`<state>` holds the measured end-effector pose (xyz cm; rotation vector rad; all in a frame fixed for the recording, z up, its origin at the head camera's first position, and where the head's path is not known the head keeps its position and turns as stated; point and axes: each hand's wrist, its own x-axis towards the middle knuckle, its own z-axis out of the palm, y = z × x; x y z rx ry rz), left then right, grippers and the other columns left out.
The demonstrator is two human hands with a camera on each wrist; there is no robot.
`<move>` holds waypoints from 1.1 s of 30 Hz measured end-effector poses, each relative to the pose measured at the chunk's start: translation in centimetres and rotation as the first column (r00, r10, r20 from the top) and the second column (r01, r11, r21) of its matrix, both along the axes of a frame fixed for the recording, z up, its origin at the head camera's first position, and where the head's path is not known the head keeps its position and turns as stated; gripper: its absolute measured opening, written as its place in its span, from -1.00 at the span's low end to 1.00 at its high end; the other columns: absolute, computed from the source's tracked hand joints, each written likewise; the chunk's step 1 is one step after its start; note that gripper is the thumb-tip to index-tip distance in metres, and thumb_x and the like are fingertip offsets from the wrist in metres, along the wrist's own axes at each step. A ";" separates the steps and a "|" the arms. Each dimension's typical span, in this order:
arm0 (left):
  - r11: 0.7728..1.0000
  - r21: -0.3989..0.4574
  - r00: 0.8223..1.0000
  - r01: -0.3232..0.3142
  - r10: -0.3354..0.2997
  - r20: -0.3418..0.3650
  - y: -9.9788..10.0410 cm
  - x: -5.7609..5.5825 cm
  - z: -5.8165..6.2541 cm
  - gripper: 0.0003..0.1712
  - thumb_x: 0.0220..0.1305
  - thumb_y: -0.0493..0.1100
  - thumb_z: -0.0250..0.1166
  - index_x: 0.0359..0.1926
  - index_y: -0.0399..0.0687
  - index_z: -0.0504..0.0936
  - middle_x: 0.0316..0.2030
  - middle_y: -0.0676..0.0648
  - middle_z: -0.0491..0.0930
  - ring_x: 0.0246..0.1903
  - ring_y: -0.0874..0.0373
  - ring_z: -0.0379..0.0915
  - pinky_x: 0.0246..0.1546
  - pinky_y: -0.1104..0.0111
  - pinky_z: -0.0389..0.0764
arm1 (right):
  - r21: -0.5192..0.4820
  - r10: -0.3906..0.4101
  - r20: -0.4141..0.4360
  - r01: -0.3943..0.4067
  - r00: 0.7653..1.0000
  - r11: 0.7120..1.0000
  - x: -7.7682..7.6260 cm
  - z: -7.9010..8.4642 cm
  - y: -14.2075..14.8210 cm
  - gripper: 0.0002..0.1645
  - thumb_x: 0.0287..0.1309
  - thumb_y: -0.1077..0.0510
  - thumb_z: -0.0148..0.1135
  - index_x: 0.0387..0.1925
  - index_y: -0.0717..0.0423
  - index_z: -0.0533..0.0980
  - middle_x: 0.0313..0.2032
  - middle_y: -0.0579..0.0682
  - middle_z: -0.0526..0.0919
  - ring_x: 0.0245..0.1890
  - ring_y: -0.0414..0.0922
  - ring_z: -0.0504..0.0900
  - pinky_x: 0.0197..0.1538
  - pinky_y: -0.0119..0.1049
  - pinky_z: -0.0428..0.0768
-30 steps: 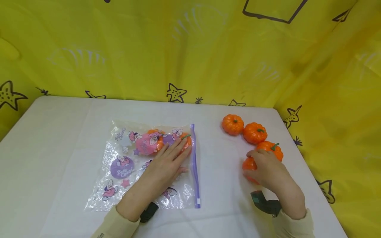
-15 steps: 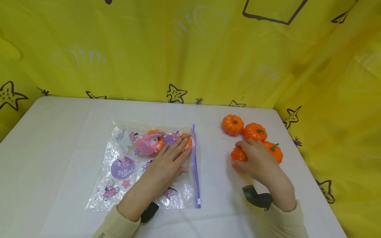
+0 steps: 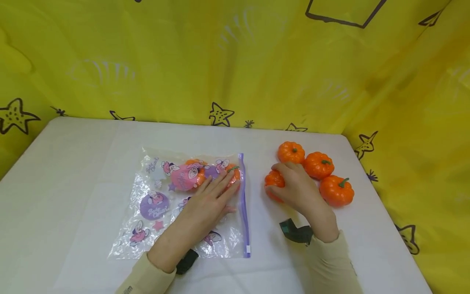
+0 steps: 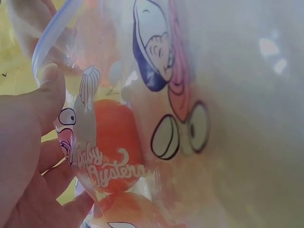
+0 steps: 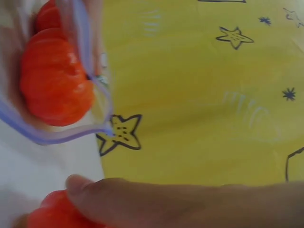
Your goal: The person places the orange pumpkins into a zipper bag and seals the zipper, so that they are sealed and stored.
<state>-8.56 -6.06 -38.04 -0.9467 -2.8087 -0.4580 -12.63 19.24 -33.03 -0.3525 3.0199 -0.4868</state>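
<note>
My left hand [image 3: 202, 206] lies over a clear zip bag [image 3: 125, 247] with pink and purple cartoon prints, its fingers spread and mostly straight. Inside the bag are orange toy pumpkins [image 3: 198, 177], partly hidden by the prints and the fingers. In the right wrist view the bag's purple-edged mouth [image 5: 52, 137] gapes, with a pumpkin [image 5: 57, 80] just within it. My right hand [image 3: 299, 188] grips another toy pumpkin [image 3: 273, 179] from above, to the right of the bag's mouth. Its thumb [image 5: 90, 192] presses on that pumpkin's side in the right wrist view.
Three more toy pumpkins sit right of my right hand: one at the back [image 3: 291, 152], one in the middle [image 3: 318, 165] and one nearer [image 3: 336, 191]. A white slider [image 3: 248, 249] is at the near end of the zip. Yellow patterned cloth [image 3: 183, 61] hangs behind the white table [image 3: 84, 163].
The right hand has moved left with its pumpkin, away from the other three and closer to the bag's mouth. My left hand stays on the bag.
</note>
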 end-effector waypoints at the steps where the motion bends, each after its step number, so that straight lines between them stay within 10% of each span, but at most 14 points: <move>1: 1.000 0.001 1.000 0.000 0.000 0.001 0.0 0.0 0.0 -0.23 0.37 0.10 0.22 0.50 0.02 0.24 0.54 -0.06 0.11 0.55 0.02 -0.04 0.48 -0.03 0.14 | 0.000 -0.006 0.006 0.006 1.000 1.000 -0.1 -0.1 -0.1 -0.39 0.10 0.02 0.45 0.14 0.21 0.52 0.06 0.21 0.59 0.11 0.15 0.50 0.22 0.11 0.53; 16: 1.000 -0.013 1.000 -0.010 0.010 0.006 0.0 -0.1 0.3 -0.25 0.38 0.13 0.20 0.50 0.05 0.24 0.53 -0.06 0.11 0.55 0.03 -0.04 0.49 -0.01 0.11 | -0.092 0.020 0.230 0.001 0.973 0.996 -0.1 -0.5 0.9 -0.12 0.12 0.06 0.42 0.41 0.11 0.23 0.39 0.20 0.32 0.35 0.18 0.37 0.38 0.21 0.35; 33: 1.000 -0.008 1.000 -0.010 0.010 -0.015 0.2 0.0 -0.1 -0.29 0.41 0.10 0.16 0.49 0.02 0.25 0.53 -0.07 0.13 0.55 0.01 -0.05 0.49 -0.01 0.10 | -0.197 0.127 0.167 -0.094 0.978 0.976 0.5 -1.0 -1.4 -0.02 0.07 0.06 0.47 0.45 0.10 0.20 0.37 0.13 0.39 0.37 0.13 0.39 0.38 0.15 0.39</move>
